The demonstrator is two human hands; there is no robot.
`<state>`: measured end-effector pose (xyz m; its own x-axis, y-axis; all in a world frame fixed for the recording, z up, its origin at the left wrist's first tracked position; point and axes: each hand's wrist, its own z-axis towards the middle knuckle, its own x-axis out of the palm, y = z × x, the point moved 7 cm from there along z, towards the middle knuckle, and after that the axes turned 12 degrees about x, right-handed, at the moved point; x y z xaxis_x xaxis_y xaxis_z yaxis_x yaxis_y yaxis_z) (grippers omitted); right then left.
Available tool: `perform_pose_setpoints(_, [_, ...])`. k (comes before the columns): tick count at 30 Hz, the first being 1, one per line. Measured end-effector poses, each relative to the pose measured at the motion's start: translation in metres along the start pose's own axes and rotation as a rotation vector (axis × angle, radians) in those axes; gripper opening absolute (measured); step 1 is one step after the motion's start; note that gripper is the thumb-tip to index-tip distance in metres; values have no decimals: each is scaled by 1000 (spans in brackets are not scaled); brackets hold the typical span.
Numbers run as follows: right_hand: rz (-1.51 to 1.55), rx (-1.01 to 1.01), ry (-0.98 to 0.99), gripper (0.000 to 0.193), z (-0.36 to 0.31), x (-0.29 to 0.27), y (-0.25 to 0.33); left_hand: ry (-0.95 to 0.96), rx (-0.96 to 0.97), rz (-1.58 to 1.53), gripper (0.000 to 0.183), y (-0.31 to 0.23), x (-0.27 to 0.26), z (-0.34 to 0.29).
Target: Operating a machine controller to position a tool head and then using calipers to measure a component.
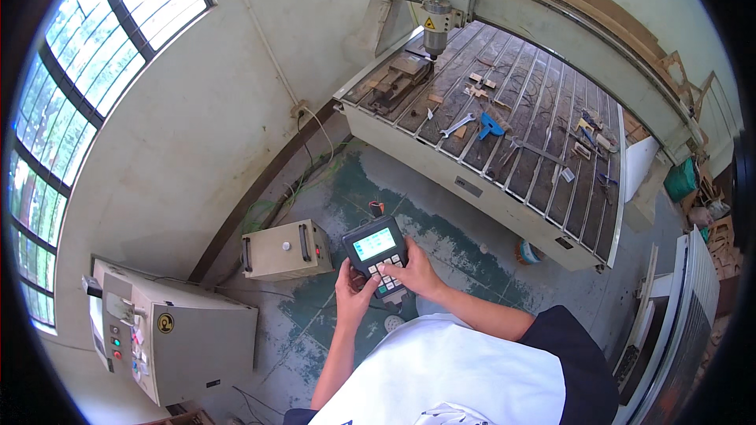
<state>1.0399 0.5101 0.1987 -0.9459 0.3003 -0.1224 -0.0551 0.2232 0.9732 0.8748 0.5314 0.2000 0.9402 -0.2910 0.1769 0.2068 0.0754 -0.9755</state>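
A dark handheld CNC controller [356, 242] with a lit screen and light keys is held in front of my body. My left hand [352, 290] grips its lower left side, thumb near the bottom keys. My right hand [420, 274] wraps its right side, with the thumb over the keypad. A cable runs from the controller's lower end. Beyond it stands a CNC router with a slotted bed [520, 102], and its spindle [435, 27] hangs over a vise [402, 79] at the bed's left end.
On the bed lie a wrench [457, 125], a blue-handled brush [491, 126] and several small wooden pieces. A beige box with handles [287, 250] stands on the floor to the left, near a larger control cabinet [197, 338]. Cables run along the wall. A bucket [528, 252] sits beneath the bed's edge.
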Motion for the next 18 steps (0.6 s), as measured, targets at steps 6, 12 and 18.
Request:
perform_pose_setpoints(6, [-6,3,-2,53,0,-1,0,10,-2,7,57,0,1,1])
perform_pose_setpoints(12, [15,-6,-5,53,2,1,-2,-2,-12,-4,57,1,0,2])
perform_pose_setpoints(18, [9,-5,0,52,3,1,0,3,-9,-10,57,0,-1,3])
